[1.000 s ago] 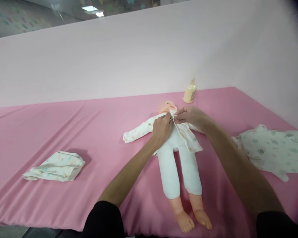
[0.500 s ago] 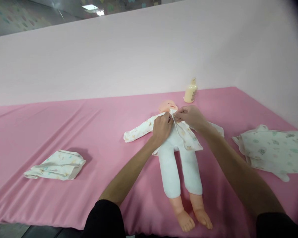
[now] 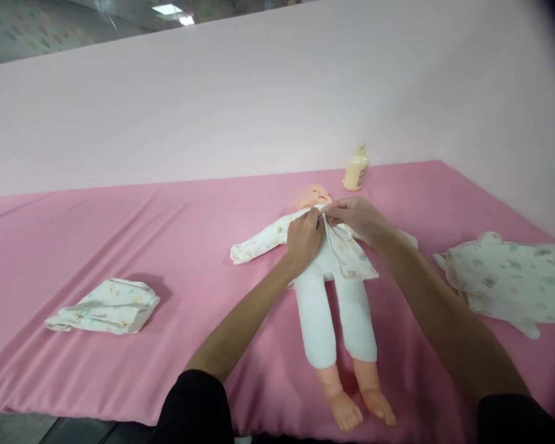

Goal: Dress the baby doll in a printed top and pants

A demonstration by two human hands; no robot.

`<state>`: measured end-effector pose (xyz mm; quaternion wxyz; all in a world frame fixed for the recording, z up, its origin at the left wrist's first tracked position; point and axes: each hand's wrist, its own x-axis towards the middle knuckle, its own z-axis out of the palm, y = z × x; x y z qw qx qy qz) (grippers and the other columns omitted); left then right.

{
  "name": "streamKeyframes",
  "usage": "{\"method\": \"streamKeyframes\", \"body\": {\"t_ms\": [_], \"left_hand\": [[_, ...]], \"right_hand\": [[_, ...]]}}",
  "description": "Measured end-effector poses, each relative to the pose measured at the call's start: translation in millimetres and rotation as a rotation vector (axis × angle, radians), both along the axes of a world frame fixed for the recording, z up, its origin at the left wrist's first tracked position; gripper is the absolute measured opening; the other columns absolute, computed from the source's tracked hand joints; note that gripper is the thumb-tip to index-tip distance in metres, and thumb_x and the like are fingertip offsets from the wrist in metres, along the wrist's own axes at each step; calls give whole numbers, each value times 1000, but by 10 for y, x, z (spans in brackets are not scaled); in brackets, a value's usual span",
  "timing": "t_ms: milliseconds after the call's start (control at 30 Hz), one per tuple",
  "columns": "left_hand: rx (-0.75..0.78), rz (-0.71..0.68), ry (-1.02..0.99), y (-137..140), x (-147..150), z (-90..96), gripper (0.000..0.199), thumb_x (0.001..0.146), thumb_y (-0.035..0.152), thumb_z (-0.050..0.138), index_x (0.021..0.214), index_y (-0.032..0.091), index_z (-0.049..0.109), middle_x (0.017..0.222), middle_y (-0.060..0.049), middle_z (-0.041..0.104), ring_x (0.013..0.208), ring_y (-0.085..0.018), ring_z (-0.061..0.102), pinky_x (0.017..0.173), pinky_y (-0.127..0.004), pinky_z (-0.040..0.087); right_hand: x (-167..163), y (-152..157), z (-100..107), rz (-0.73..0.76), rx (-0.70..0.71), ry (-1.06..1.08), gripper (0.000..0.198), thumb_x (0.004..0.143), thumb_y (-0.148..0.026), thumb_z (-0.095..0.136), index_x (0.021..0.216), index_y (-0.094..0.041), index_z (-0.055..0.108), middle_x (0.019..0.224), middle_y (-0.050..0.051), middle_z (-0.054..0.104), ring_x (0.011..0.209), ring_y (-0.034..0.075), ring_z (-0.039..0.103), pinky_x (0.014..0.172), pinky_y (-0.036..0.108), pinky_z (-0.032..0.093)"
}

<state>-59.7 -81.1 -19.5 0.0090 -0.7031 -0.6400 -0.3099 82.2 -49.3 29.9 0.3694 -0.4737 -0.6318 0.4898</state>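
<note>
A baby doll (image 3: 312,322) lies on its back, head at the far side and bare feet towards me. It wears a white patterned baby shirt (image 3: 351,259), whose front hangs open over the white cloth body. Both sleeves are on the arms. My left hand (image 3: 305,237) is closed on the shirt's upper front edge, just under the chin. Right beside it, my right hand (image 3: 354,217) pinches the other front edge near the neck. A thin pale strand, perhaps a tie, shows between the fingertips; its ends are hidden by the fingers.
A pink sheet (image 3: 189,246) covers the padded table. Behind the doll's head stands a pale yellow pump bottle (image 3: 356,171). A folded patterned cloth (image 3: 108,307) lies at left, and another patterned garment (image 3: 513,277) at right. A white wall (image 3: 213,105) rises at the back.
My right hand has shifted slightly left, its fingertips closer to my left hand at the shirt's neck. The doll and the other things stay in place.
</note>
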Motion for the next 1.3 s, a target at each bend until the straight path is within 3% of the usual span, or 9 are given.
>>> {"method": "streamKeyframes", "body": {"t_ms": [267,567,700,900,1167,1300], "left_hand": [[55,-6,128,-15,24,-65,20,95,14,36,96,17,56,91,-6,68,78,-17,59,64,-29,29],[-134,-177,-272,-61,-26,227,21,92,20,42,90,18,63,88,-2,70,76,-13,59,68,-25,39],[-178,-195,-246,-93,-55,323,24,94,31,44,84,18,61,79,-1,67,69,-13,55,63,-26,36],[-122,-138,-54,-70,-45,266,22,91,23,45,69,19,45,68,-1,59,60,-13,47,58,-28,27],[-82,-109,-98,-26,-51,184,20,91,25,46,71,19,44,67,0,56,60,-13,43,58,-28,25],[-65,-144,-212,14,-90,161,18,89,25,49,71,18,48,66,1,56,62,-11,44,60,-27,28]], "right_hand": [[8,-44,56,22,-59,51,13,86,-14,66,76,-12,74,73,4,68,68,9,60,67,18,52],[67,59,-40,69,-25,69,11,85,-20,69,77,-13,73,79,6,73,75,13,66,73,22,53],[80,47,-33,107,-53,62,16,85,-23,68,73,-14,72,78,6,73,75,15,66,72,24,54],[63,85,-77,109,-33,115,23,90,-24,62,72,-12,72,76,8,70,74,13,65,75,24,53],[56,60,-53,118,7,58,24,90,-26,63,73,-12,72,79,8,71,77,14,65,77,25,52],[91,73,-59,143,35,22,20,87,-28,67,75,-14,73,82,7,72,80,15,66,79,26,52]]}}
